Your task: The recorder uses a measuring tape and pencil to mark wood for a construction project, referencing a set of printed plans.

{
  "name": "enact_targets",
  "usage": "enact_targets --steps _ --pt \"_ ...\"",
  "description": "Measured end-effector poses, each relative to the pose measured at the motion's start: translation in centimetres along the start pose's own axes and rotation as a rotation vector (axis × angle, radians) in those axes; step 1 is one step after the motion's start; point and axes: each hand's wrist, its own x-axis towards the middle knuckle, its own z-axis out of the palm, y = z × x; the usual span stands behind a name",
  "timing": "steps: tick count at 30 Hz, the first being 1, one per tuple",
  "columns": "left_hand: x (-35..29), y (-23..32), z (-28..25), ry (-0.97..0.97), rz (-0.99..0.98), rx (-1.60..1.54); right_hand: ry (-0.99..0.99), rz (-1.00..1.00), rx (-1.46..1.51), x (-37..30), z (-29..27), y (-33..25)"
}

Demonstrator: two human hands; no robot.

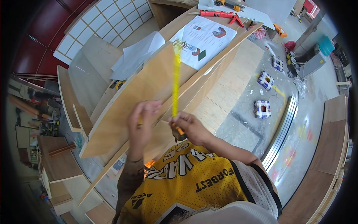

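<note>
My right hand [192,128] grips a tape measure [180,131] with a dark and orange case, close to my chest. Its yellow blade [175,86] is drawn out and runs away from me, its far end blurred over the printed sheet. My left hand [143,117] is raised beside the blade, not touching it, with fingers curled. A small brownish thing shows at its palm, too blurred to name. Under and beyond both hands stands a light wooden panel [123,104] with a curved look.
A printed drawing sheet [209,37] and a red caulking gun [220,14] lie on the far wooden top. Loose white paper [138,50] rests left of the panel. Plaid-wrapped blocks [263,109] and metal strips [281,132] are on the floor at right. Wooden boards [332,138] stand at far right.
</note>
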Motion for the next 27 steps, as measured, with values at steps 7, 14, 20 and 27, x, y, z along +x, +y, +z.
enact_targets --steps 7,14,20,27 --pt "4.2 -4.4 19.2 -0.088 0.198 0.337 0.325 -0.244 0.579 0.1 -10.0 -6.8" --pt "10.3 -0.7 20.2 -0.273 0.223 0.478 0.301 -0.188 0.475 0.3 -15.6 -10.8" --pt "7.4 0.2 10.4 -0.455 -0.072 0.438 0.584 -0.539 0.307 3.7 -26.5 -20.7" --pt "-2.5 0.5 -2.2 -0.139 -0.335 0.531 0.946 -0.781 0.457 7.7 -51.3 -38.4"
